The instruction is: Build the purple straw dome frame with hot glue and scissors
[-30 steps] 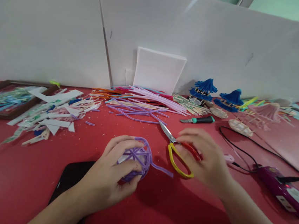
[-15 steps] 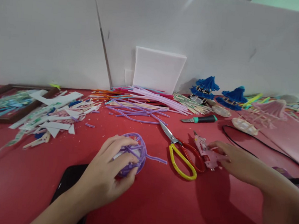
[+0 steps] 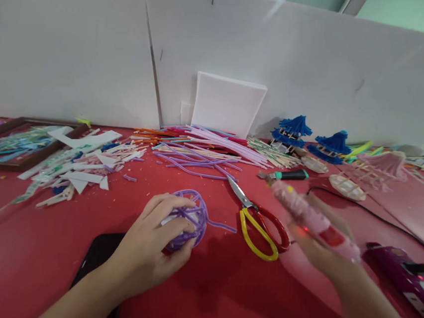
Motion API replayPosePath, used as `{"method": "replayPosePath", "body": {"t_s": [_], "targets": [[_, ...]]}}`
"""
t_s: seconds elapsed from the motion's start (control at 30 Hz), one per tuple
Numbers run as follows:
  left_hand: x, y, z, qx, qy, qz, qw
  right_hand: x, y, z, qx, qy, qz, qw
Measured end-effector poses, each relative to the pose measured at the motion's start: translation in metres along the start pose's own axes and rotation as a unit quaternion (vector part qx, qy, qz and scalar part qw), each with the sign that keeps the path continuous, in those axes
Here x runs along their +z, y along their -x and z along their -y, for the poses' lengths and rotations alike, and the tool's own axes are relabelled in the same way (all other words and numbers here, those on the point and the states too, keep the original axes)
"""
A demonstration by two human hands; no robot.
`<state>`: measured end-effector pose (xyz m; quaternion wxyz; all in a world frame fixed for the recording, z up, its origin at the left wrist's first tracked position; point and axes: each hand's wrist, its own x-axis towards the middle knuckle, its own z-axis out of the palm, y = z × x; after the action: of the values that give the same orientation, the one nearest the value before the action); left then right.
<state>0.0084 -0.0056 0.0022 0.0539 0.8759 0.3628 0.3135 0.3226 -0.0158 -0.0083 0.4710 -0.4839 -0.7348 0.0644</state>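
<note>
My left hand [image 3: 163, 239] is closed around a round openwork piece of purple pipe cleaners [image 3: 201, 213] with something white inside. One loose purple end sticks out from it to the right over the red table [image 3: 198, 297]. In my right hand [image 3: 319, 244] is a pink hot glue gun [image 3: 311, 213], lifted off the table and blurred, its tip pointing up and left. Scissors [image 3: 252, 213] with one yellow and one red handle lie between my hands. Just behind them rests a utility knife [image 3: 287, 175] with a black and green handle.
Pipe cleaners [image 3: 216, 149] lie heaped at the back before white sheets [image 3: 228, 103]. Paper scraps [image 3: 83, 166] and a brown frame [image 3: 20, 165] are left. Blue-roofed models [image 3: 293, 129] stand back right. A phone [image 3: 101, 253] and purple power strip [image 3: 403, 277] flank my arms; a black cable [image 3: 371, 214] crosses right.
My right hand has picked the glue gun up from the table beside the scissors and raised it. My left hand stays on the purple piece. The view has shifted slightly.
</note>
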Motion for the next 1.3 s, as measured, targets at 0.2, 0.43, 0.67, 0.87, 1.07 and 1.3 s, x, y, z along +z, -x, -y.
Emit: {"method": "replayPosePath", "body": {"t_s": [0.2,0.43,0.67,0.87,1.07,1.3], "targets": [[0.002,0.000,-0.001,-0.027,0.017,-0.029,0.999,0.033,0.007,0.044,-0.064,-0.069,0.112,0.989],[0.001,0.000,-0.005,-0.061,0.054,-0.050,0.995,0.039,0.010,0.045,-0.072,-0.078,0.132,0.985],[0.000,0.001,-0.005,-0.069,0.071,-0.054,0.994,0.041,0.012,0.044,-0.078,-0.079,0.135,0.985],[-0.001,0.001,-0.006,-0.067,0.070,-0.045,0.994,0.041,0.010,0.046,-0.081,-0.080,0.137,0.984],[0.000,0.001,-0.006,-0.067,0.070,-0.043,0.994,0.041,0.008,0.047,-0.093,-0.075,0.121,0.985],[-0.001,0.001,-0.005,-0.065,0.071,-0.046,0.994,0.041,0.008,0.046,-0.088,-0.045,0.129,0.987]]}}
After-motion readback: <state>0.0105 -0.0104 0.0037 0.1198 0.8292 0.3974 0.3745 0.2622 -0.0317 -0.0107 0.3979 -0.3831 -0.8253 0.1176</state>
